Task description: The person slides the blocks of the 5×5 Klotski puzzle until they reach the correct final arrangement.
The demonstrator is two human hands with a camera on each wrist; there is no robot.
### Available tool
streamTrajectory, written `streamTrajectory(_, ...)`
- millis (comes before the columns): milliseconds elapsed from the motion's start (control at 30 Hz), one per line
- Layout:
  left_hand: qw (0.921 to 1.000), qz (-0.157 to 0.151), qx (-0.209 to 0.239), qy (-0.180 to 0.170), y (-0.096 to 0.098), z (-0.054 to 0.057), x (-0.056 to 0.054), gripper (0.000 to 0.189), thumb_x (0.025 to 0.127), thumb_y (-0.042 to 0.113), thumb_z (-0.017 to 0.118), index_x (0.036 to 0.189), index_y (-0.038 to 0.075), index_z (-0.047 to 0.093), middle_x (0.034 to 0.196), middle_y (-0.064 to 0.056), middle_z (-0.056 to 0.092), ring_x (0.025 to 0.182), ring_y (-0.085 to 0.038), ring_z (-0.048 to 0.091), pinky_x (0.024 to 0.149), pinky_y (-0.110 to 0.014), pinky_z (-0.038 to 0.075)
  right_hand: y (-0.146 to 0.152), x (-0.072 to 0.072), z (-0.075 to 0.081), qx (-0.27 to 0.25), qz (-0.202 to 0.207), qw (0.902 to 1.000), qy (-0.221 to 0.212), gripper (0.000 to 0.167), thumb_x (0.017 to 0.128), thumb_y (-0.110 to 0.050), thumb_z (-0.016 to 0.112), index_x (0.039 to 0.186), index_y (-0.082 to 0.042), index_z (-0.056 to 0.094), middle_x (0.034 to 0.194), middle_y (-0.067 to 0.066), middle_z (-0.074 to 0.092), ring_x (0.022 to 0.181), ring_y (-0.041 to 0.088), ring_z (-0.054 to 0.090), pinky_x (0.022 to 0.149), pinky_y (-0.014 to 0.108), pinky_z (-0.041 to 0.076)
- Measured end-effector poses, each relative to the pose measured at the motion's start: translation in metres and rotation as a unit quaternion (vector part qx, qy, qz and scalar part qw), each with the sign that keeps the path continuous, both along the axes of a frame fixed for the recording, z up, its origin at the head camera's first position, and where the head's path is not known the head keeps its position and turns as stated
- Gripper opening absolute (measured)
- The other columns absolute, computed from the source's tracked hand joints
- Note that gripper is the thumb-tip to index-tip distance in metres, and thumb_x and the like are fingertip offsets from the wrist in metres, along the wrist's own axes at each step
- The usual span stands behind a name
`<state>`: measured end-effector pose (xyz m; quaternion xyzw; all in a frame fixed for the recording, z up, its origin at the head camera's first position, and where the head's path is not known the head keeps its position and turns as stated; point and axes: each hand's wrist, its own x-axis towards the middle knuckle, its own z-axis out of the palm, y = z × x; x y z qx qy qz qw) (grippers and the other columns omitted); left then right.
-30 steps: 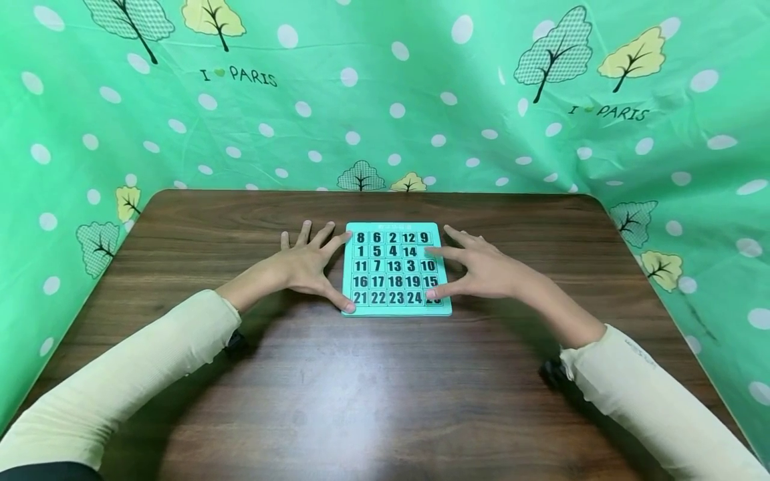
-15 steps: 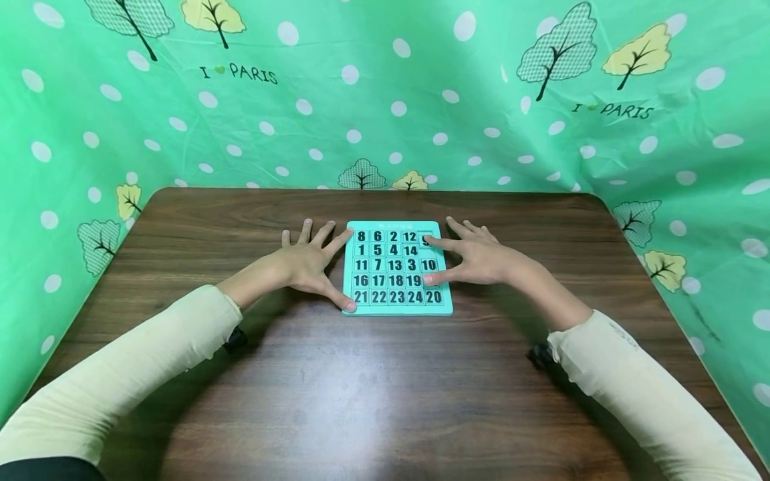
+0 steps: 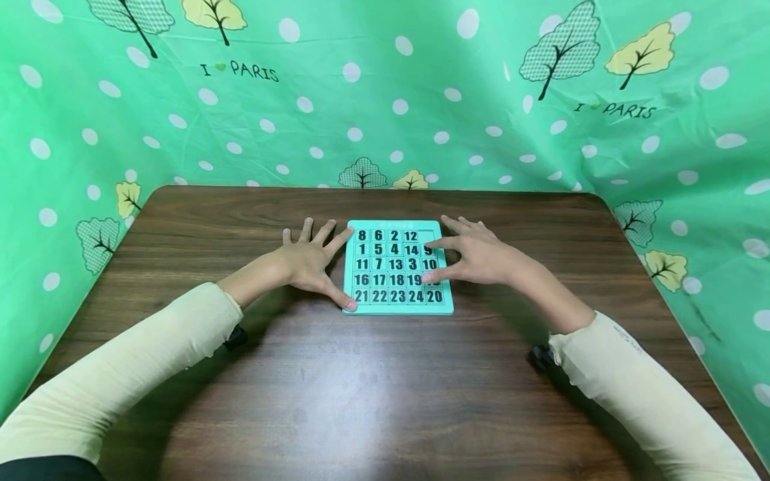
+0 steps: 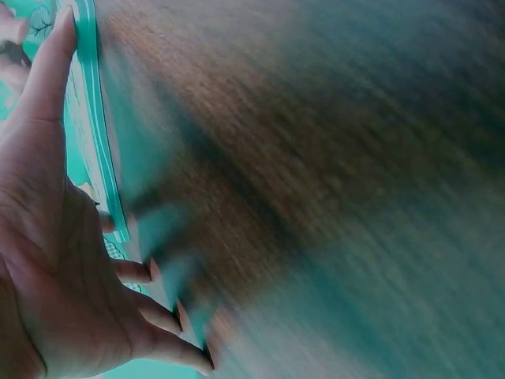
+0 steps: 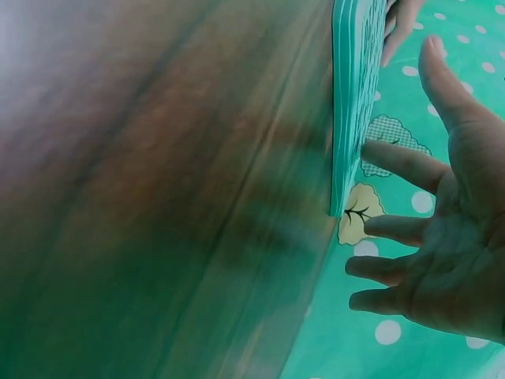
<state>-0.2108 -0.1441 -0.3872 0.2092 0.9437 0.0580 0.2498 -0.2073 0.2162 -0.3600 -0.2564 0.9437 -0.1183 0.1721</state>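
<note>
A turquoise number slide puzzle lies flat on the brown table, its black-numbered tiles in rows. My left hand is spread at its left side, thumb at the near left corner and index fingertip by the far left corner. In the left wrist view that thumb rests along the puzzle's layered edge. From the right, my right hand reaches over with its index fingertip on the 9 tile, partly covering it. Its thumb overlaps the tile right of 19, hiding most of that number. The far right corner slot has no tile.
The wood-grain table spreads around the puzzle. Behind and beside it hangs a green curtain with white dots and printed trees. A black strap shows under the left sleeve, and another dark piece under the right.
My right index finger has slid the 9 tile from the far right corner down one row, leaving that corner slot bare. My right hand first shifted slightly away from me; my left hand stayed put.
</note>
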Motion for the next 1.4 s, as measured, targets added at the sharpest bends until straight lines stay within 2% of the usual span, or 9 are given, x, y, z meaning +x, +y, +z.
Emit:
streamTrajectory(67, 1.0, -0.001, -0.003, 0.003, 0.0, 0.0, 0.0, 0.16, 0.066, 0.103, 0.078, 0.18, 0.042, -0.018, 0.191, -0.014, -0.015, 0.172, -0.06, -0.017, 0.128, -0.092, -0.002, -0.004, -0.005, -0.003, -0.002, 0.002, 1.0, 0.005, 0.091, 0.096, -0.074, 0.077, 0.17, -0.025, 0.055, 0.188, 0.028, 0.014, 0.173, 0.06, 0.012, 0.135, 0.083, 0.01)
streamTrajectory(233, 0.9998, -0.005, -0.011, 0.013, 0.0, -0.001, 0.001, 0.159, 0.067, 0.102, 0.077, 0.18, 0.041, -0.017, 0.192, -0.014, -0.013, 0.172, -0.06, -0.014, 0.129, -0.091, 0.0, -0.015, -0.013, -0.008, 0.007, 0.007, 0.9998, -0.015, 0.095, 0.098, -0.077, 0.072, 0.177, -0.036, 0.04, 0.191, 0.024, 0.003, 0.174, 0.059, 0.005, 0.136, 0.082, 0.004)
streamTrajectory(433, 0.9999, -0.005, -0.012, 0.011, -0.001, -0.001, 0.0, 0.16, 0.067, 0.104, 0.076, 0.18, 0.041, -0.018, 0.192, -0.014, -0.014, 0.172, -0.059, -0.015, 0.129, -0.091, 0.0, -0.012, -0.018, -0.007, 0.023, -0.001, 0.9994, -0.028, 0.091, 0.1, -0.077, 0.07, 0.176, -0.037, 0.042, 0.19, 0.025, 0.004, 0.173, 0.063, 0.003, 0.136, 0.082, 0.001)
streamTrajectory(767, 0.9997, -0.011, -0.02, 0.012, 0.002, 0.0, -0.001, 0.159, 0.067, 0.104, 0.076, 0.179, 0.042, -0.02, 0.192, -0.013, -0.015, 0.173, -0.058, -0.017, 0.129, -0.091, 0.001, 0.008, -0.016, 0.001, 0.021, -0.028, 0.9992, -0.018, 0.09, 0.097, -0.081, 0.07, 0.171, -0.033, 0.052, 0.189, 0.027, 0.01, 0.172, 0.064, 0.004, 0.135, 0.084, 0.001)
streamTrajectory(933, 0.9996, -0.014, -0.022, 0.01, 0.003, -0.001, -0.001, 0.16, 0.067, 0.105, 0.075, 0.179, 0.042, -0.02, 0.191, -0.013, -0.016, 0.173, -0.058, -0.017, 0.129, -0.091, 0.0, 0.0, -0.008, 0.0, 0.012, -0.002, 0.9999, -0.011, 0.089, 0.097, -0.081, 0.071, 0.17, -0.033, 0.054, 0.19, 0.026, 0.011, 0.172, 0.064, 0.006, 0.134, 0.085, 0.002)
streamTrajectory(1067, 0.9996, -0.015, -0.022, 0.007, 0.004, -0.001, -0.002, 0.16, 0.067, 0.105, 0.074, 0.179, 0.042, -0.021, 0.191, -0.013, -0.017, 0.173, -0.058, -0.016, 0.129, -0.091, 0.0, -0.007, 0.001, 0.0, 0.013, 0.019, 0.9994, -0.025, 0.087, 0.096, -0.081, 0.071, 0.169, -0.035, 0.056, 0.19, 0.024, 0.01, 0.172, 0.064, 0.006, 0.134, 0.086, 0.001)
streamTrajectory(1200, 0.9997, -0.013, -0.021, 0.005, 0.003, 0.0, -0.001, 0.159, 0.068, 0.104, 0.075, 0.179, 0.042, -0.02, 0.191, -0.012, -0.018, 0.172, -0.058, -0.017, 0.129, -0.091, -0.001, -0.012, 0.002, 0.002, 0.03, 0.015, 0.999, -0.029, 0.093, 0.094, -0.086, 0.068, 0.171, -0.038, 0.051, 0.19, 0.024, 0.008, 0.172, 0.064, 0.004, 0.134, 0.084, -0.001)
streamTrajectory(1400, 0.9998, -0.009, -0.019, 0.004, 0.001, 0.001, 0.0, 0.158, 0.069, 0.102, 0.077, 0.179, 0.041, -0.019, 0.191, -0.012, -0.017, 0.172, -0.058, -0.018, 0.129, -0.091, -0.002, -0.018, -0.01, 0.002, 0.055, 0.0, 0.998, -0.032, 0.095, 0.097, -0.088, 0.063, 0.177, -0.042, 0.039, 0.191, 0.023, 0.004, 0.173, 0.063, 0.001, 0.137, 0.081, -0.002)
